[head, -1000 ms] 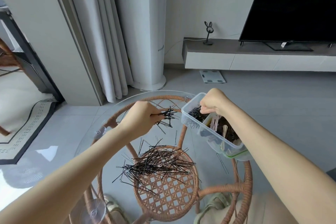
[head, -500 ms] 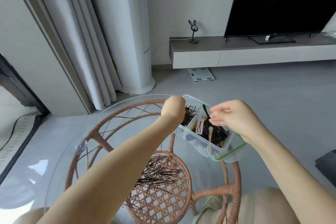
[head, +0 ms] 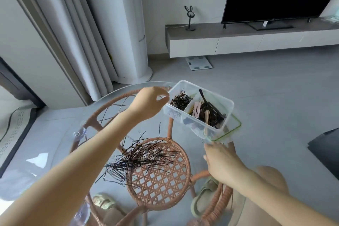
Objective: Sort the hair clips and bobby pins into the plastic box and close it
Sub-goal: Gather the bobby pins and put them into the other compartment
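A clear plastic box [head: 228,105] sits on the glass table, resting on its green-rimmed lid [head: 236,129]. Its left compartment holds black bobby pins [head: 180,100]. The right one holds dark and pink hair clips [head: 207,112]. My left hand [head: 149,102] hovers at the box's left corner, fingers loosely apart, with nothing seen in them. My right hand [head: 221,159] is just below the box's near corner, fingertips by the lid's edge, and blur hides any hold. A loose pile of bobby pins [head: 141,156] lies on the glass nearer to me.
The round glass top [head: 60,152] rests on a pink rattan frame [head: 159,180], with my slippered feet visible beneath. A single pin [head: 159,129] lies apart from the pile. On the floor beyond are a TV console [head: 238,42], a scale [head: 199,62] and a white column [head: 126,24].
My left hand has drawn back from over the pin compartment to the box's left corner. My right hand has dropped from above the clips to below the box's near corner.
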The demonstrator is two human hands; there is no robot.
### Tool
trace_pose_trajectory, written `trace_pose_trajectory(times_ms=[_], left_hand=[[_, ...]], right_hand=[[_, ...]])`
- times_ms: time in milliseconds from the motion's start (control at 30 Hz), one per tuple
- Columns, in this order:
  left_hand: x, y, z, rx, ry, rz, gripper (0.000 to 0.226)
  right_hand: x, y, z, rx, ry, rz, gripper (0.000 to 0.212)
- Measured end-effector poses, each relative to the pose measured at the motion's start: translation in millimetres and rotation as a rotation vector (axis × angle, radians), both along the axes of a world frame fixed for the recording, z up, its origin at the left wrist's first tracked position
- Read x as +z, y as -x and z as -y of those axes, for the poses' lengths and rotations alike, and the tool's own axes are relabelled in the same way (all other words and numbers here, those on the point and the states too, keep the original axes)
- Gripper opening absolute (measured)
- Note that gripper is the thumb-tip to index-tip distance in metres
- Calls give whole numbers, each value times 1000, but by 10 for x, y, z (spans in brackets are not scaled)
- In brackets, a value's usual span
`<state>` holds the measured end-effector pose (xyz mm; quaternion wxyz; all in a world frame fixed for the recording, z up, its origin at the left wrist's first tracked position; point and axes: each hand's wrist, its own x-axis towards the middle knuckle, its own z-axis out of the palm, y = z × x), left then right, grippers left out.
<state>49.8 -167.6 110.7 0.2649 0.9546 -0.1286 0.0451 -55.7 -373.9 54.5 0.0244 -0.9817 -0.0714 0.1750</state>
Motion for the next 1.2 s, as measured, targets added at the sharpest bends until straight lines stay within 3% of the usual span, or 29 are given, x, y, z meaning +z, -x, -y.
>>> trace_pose_trajectory(times_ms=[67,133,400,567,733,933,1067,1200], left_hand=[[-126,164,-227,38,20,8,24],[-313,366,-476,103,3,-27,25],[-1012,1167,-1056,396,-97,-81,39],[-1266,1471,-898,557,-169,-170,64],[-1332,1233,-648,564,-168,-169,62],[-1310,878,-569,460,29,-119,55],[-1272,831,-519,350,207,-107,51],[-1219,979,-512,306,415,-192,48]], right_hand=[[-123,90,-124,14,53,-80,39],[-178,163,-318,48,49,-51,51],[-227,295,-1148,240,-126,71,55],[-228,17,-1144,64,-359,243,36],[-467,-540,-1087,16,-441,196,49],[-679,-510,-1415,200,-646,190,45],[-673,-398,-1342,218,-810,44,42],[-561,-192,-1160,164,-1102,-100,38]])
